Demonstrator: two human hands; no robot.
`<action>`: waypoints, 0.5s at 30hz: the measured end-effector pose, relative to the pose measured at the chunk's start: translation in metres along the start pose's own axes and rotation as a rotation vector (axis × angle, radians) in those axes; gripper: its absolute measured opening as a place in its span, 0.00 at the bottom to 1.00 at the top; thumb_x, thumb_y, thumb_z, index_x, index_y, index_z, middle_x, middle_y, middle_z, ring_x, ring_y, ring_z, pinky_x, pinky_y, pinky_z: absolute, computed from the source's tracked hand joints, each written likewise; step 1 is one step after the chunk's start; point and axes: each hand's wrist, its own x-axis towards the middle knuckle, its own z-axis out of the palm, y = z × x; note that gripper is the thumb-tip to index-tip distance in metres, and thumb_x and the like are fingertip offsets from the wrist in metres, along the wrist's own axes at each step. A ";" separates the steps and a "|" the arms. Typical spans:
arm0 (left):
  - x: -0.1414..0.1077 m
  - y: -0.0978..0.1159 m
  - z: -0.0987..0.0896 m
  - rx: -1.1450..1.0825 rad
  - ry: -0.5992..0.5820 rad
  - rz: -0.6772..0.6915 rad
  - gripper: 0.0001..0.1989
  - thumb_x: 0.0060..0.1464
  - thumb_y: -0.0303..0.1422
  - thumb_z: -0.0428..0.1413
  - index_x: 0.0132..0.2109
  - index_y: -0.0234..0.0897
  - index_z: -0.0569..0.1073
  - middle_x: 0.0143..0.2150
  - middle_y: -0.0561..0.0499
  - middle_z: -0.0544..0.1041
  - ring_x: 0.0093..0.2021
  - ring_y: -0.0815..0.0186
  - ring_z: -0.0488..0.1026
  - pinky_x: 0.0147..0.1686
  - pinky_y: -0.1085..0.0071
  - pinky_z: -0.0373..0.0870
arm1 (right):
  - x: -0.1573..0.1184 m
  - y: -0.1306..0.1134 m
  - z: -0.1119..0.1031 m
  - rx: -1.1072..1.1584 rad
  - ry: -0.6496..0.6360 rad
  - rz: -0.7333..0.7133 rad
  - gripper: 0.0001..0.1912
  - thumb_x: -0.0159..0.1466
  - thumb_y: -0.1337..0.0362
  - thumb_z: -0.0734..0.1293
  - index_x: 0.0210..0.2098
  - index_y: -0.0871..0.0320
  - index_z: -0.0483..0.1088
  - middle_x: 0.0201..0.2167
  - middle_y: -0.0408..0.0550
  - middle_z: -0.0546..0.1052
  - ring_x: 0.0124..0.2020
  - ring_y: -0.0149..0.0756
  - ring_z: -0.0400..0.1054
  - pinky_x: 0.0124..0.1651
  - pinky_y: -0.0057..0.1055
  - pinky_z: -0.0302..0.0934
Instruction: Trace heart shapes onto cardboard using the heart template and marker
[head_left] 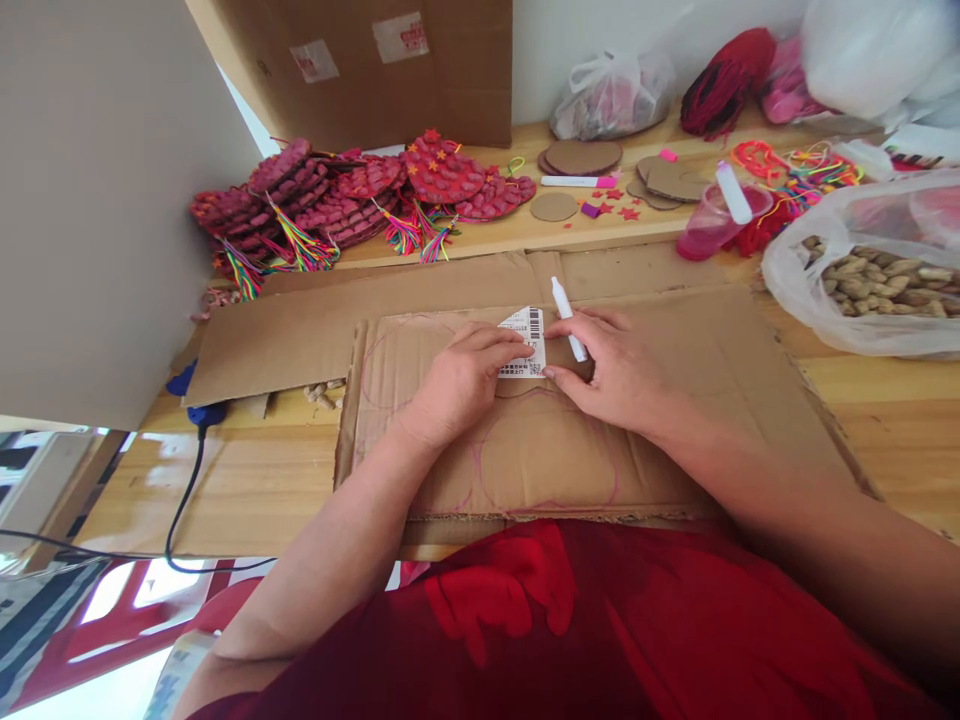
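A white printed label [536, 345] with barcodes lies over a brown cardboard sheet [697, 400]. My left hand [469, 370] covers the label's left part, its fingers close together and bent onto the paper. At the label's right edge are the thumb and index fingertips of my right hand [611, 365]. A white marker [563, 302] slants through the fingers of my right hand, crossing under the index finger. Pink circle outlines [480, 470] are drawn on the cardboard near my forearms. Whether the label is stuck down under my left fingers is hidden.
Red peanut-shell-like decorated discs [367, 180] with tassels pile up at the back left. Cardboard circles [583, 157], a pink-capped marker [574, 182] and a cup of pink liquid [705, 225] stand behind. A bag of peanuts [885, 280] is at right, a black cable [184, 490] at left.
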 end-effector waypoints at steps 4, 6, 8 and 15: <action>-0.001 0.001 0.001 0.011 -0.017 0.000 0.15 0.68 0.24 0.53 0.52 0.39 0.82 0.52 0.44 0.84 0.54 0.60 0.78 0.57 0.57 0.75 | 0.000 0.000 0.000 0.006 -0.007 -0.001 0.18 0.63 0.61 0.71 0.52 0.51 0.73 0.53 0.53 0.81 0.61 0.57 0.70 0.65 0.58 0.63; -0.001 0.002 0.002 0.014 -0.011 0.009 0.14 0.69 0.24 0.53 0.52 0.39 0.82 0.52 0.44 0.84 0.53 0.60 0.78 0.57 0.57 0.75 | -0.001 0.000 0.000 0.002 -0.006 0.004 0.18 0.63 0.61 0.71 0.52 0.52 0.73 0.52 0.54 0.81 0.62 0.57 0.69 0.64 0.57 0.63; -0.001 0.002 0.003 0.017 -0.001 0.017 0.13 0.68 0.24 0.54 0.52 0.38 0.82 0.51 0.44 0.84 0.53 0.60 0.78 0.57 0.57 0.75 | -0.001 0.000 0.000 -0.001 -0.005 0.002 0.17 0.63 0.61 0.71 0.52 0.52 0.72 0.53 0.53 0.81 0.62 0.57 0.69 0.64 0.57 0.63; -0.002 0.002 0.004 0.011 -0.022 -0.018 0.11 0.68 0.27 0.56 0.52 0.40 0.82 0.52 0.44 0.83 0.55 0.59 0.77 0.59 0.55 0.74 | -0.001 0.000 0.000 0.006 -0.008 0.010 0.18 0.63 0.61 0.72 0.52 0.52 0.72 0.52 0.52 0.81 0.62 0.57 0.68 0.65 0.57 0.63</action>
